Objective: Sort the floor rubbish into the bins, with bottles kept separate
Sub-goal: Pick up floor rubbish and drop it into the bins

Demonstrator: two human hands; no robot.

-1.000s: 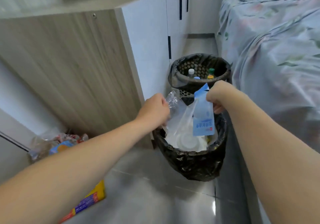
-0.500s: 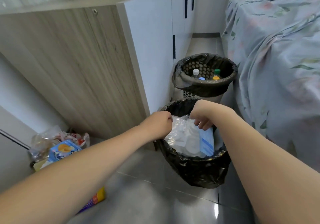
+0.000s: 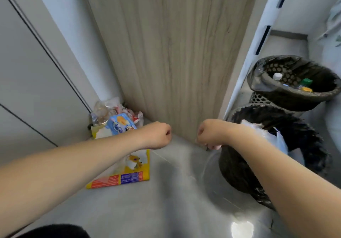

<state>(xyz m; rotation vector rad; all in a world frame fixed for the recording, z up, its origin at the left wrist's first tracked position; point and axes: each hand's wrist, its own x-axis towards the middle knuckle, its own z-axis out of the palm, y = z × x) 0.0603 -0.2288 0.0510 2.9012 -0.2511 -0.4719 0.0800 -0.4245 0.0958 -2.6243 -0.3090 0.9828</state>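
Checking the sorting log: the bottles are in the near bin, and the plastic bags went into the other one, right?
Not quite. The head view shows the bottle caps in the far bin, beside the white cabinet. The plastic bags sit in the near bin, next to the right hand.

Grey glossy floor (image 3: 140,210); wood-grain cabinet side (image 3: 171,53); white wall (image 3: 27,62).

Head-worn view, downward, near floor (image 3: 147,210).
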